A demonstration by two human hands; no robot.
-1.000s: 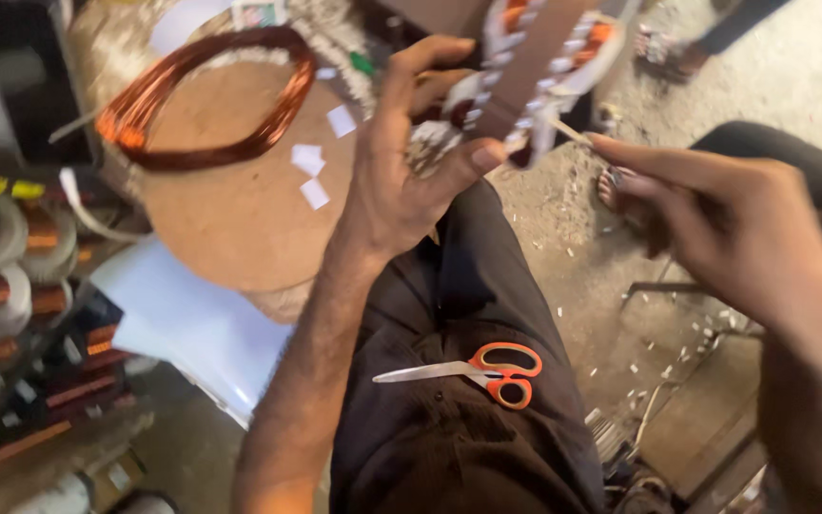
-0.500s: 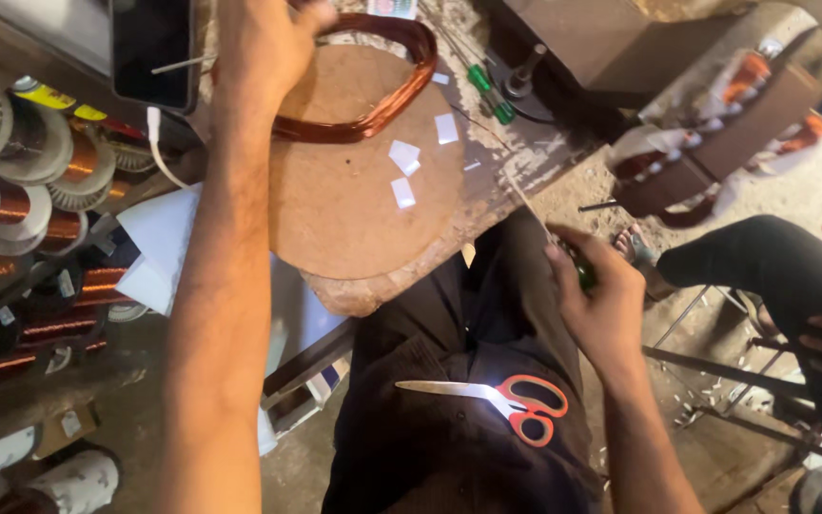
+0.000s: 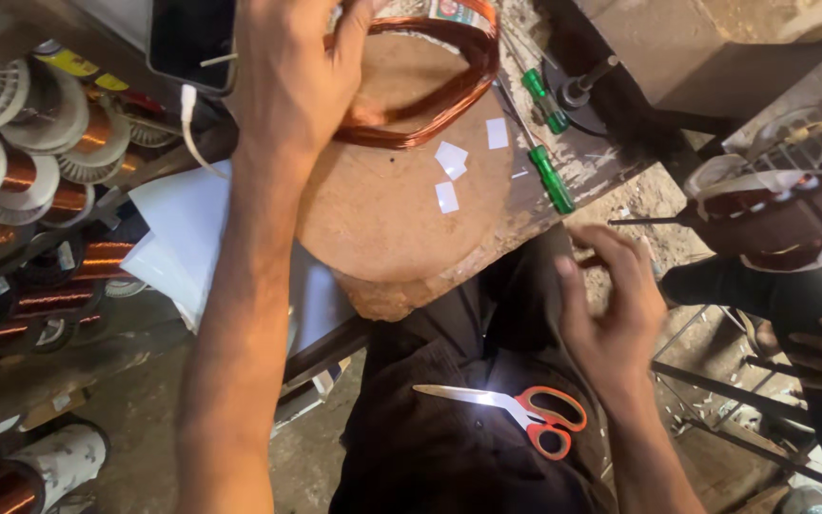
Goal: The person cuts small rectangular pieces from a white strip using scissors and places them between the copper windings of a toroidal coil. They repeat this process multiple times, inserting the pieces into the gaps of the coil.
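Left hand rests open on a copper wire coil at the worktop's far edge; right hand, fingers released, hovers above orange-handled scissors on the lap.

Left hand: fingertips run past the top edge, and the palm covers the near-left part of the copper wire coil, so contact under the hand cannot be judged. Coil's far side cut off by the top edge. Right hand: blurred, fingers spread; what it touches is unclear. Dark phone partly behind the left hand, top cropped. Wound motor stator cut by the right edge.
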